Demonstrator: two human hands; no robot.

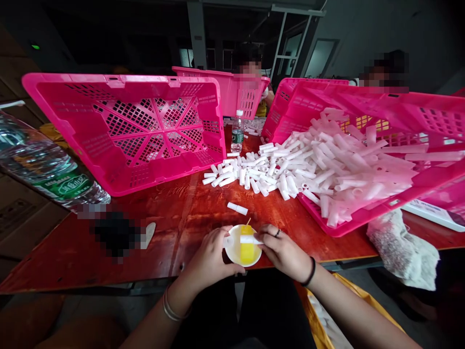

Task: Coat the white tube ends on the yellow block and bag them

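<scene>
your left fingers (220,236) grip a piece (228,242), right fingers (268,239) a tube (248,239); past the bowl (235,254), one pair (237,209) looks joined, a heap (312,162) remains

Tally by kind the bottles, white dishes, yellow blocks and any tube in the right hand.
Large bottle: 1
Small bottle: 1
White dish: 1
Yellow block: 1
White tube in the right hand: 1
Total: 5
</scene>
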